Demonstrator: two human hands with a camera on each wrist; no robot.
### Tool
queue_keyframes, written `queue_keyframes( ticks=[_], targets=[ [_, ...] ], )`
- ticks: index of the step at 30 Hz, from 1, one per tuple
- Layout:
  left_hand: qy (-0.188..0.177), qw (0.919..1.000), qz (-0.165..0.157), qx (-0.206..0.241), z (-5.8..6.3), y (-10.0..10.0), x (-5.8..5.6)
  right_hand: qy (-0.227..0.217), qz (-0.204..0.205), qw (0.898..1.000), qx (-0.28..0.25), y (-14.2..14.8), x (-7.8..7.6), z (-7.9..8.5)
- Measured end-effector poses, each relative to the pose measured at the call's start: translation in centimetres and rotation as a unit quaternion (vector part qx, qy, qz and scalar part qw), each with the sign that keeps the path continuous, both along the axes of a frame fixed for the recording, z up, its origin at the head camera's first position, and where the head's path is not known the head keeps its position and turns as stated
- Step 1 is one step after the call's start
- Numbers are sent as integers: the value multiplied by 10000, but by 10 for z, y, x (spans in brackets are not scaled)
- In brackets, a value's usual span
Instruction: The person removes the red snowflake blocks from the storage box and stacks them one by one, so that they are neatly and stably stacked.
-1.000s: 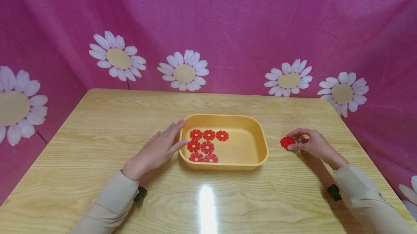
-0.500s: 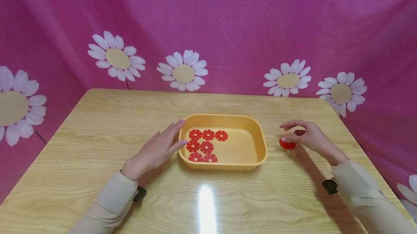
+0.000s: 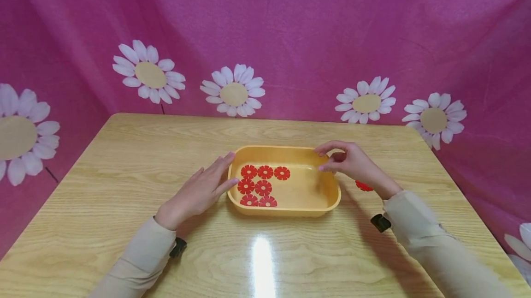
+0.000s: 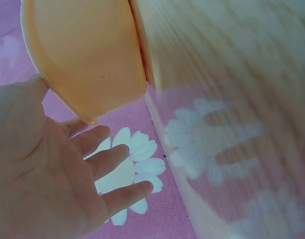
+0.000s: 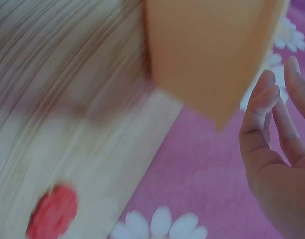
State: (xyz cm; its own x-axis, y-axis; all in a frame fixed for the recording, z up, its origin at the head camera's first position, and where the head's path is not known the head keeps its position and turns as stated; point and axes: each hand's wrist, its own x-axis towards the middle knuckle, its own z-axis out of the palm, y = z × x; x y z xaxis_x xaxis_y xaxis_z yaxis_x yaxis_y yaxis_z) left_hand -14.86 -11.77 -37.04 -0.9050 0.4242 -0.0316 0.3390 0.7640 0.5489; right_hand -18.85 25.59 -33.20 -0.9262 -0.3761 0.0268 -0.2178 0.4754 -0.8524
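A yellow plastic tray (image 3: 286, 212) holds several flat red notched discs (image 3: 282, 173) laid in short rows at its left end. My left hand (image 3: 197, 192) rests against the tray's left rim, its fingers stretched out along it. In the left wrist view the thumb and index finger of that hand (image 4: 68, 164) are at the rim. My right hand (image 3: 354, 164) reaches over the tray's right rim, thumb and fingers apart, with nothing visible between them. On the table to the tray's right lies a red pile of discs (image 3: 364, 187), partly hidden by the right hand and wrist.
The tray stands on a light wooden table (image 3: 124, 173) with a bright glare streak near the front. A magenta curtain (image 3: 290, 35) with white daisies hangs behind the table's far edge and beside it.
My right hand has let go of the red pile on the right and moved left to above the tray's right end. My left hand stays at the tray's rim.
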Motion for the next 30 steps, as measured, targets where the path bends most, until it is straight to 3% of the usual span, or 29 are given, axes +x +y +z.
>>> queue_keyframes(
  ticks=[12, 21, 30],
  targets=[
    [32, 10000, -38, -25, 0, -1, 0, 372, 219, 9986, 300, -64, -9, -28],
    [-18, 10000, -16, 15, 0, 0, 0, 195, -65, 9964, 823, -79, -6, -44],
    [-6, 10000, -15, 19, 0, 0, 0, 621, -88, 9893, 1315, -83, -8, -49]
  ],
)
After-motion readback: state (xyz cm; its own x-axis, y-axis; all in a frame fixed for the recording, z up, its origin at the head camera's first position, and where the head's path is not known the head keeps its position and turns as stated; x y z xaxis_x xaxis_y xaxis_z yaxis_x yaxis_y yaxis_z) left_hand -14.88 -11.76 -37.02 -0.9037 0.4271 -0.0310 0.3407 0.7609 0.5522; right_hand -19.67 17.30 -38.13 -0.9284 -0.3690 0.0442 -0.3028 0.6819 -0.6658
